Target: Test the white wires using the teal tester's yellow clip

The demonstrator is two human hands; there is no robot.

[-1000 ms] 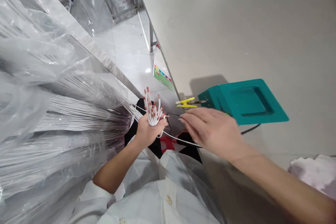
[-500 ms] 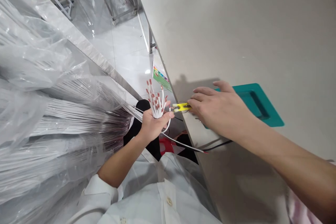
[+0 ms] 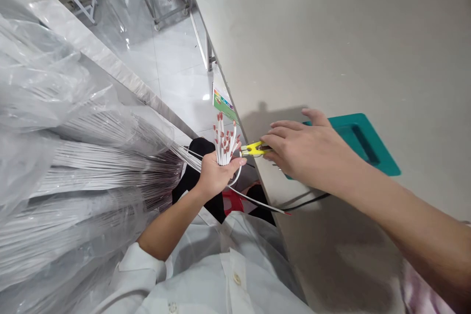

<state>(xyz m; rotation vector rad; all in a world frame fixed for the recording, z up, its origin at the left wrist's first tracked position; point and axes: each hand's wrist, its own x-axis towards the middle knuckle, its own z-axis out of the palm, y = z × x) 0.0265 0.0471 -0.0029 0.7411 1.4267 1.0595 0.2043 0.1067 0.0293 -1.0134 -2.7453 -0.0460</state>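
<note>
My left hand is closed around a bundle of white wires, whose reddish-brown tips fan out above the fist. One loose white wire trails from beneath the fist toward the table edge and ends in a red tip. Over the table's edge, my right hand grips a small yellow pair of snips. The metal end of the snips points left and meets the bundle near my left thumb. My right thumb and part of the snips are hidden under the hand.
A teal tray lies on the grey table beyond my right hand. A black cable runs under my right wrist. Plastic-wrapped wire bundles hang along the left. A colourful card hangs by the table edge.
My left hand and the wire bundle have shifted slightly right, closer to the snips. The wire tips now overlap the snips' metal end. My right hand has barely moved.
</note>
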